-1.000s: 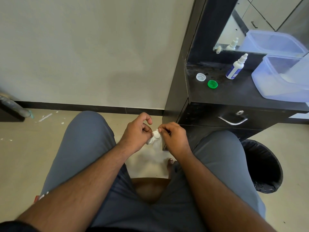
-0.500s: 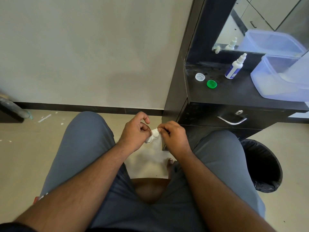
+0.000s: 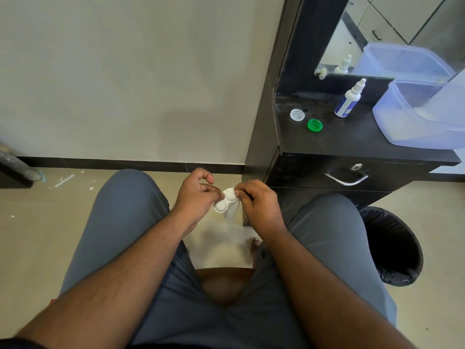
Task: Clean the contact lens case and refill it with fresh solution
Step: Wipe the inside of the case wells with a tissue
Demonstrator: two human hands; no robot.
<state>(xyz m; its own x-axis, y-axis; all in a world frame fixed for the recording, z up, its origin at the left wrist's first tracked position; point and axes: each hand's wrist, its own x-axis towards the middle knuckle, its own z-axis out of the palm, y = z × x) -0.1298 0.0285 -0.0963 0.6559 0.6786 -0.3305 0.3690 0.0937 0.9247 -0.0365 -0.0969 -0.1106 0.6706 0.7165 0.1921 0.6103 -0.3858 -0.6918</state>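
Left hand [image 3: 195, 195]: pinches lens case [image 3: 224, 201] by its side.
Right hand [image 3: 259, 201]: presses tissue [image 3: 232, 212] into the case's far well.
Case axis: diagonal between the hands.
Caps [image 3: 297, 114], solution bottle [image 3: 348, 99]: on counter [image 3: 352, 139], rightward, nearer right hand.

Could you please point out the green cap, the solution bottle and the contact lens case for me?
green cap [image 3: 315, 125], head view, centre of the cap.
solution bottle [image 3: 347, 103], head view, labelled body.
contact lens case [image 3: 221, 206], head view, its nearer round well.
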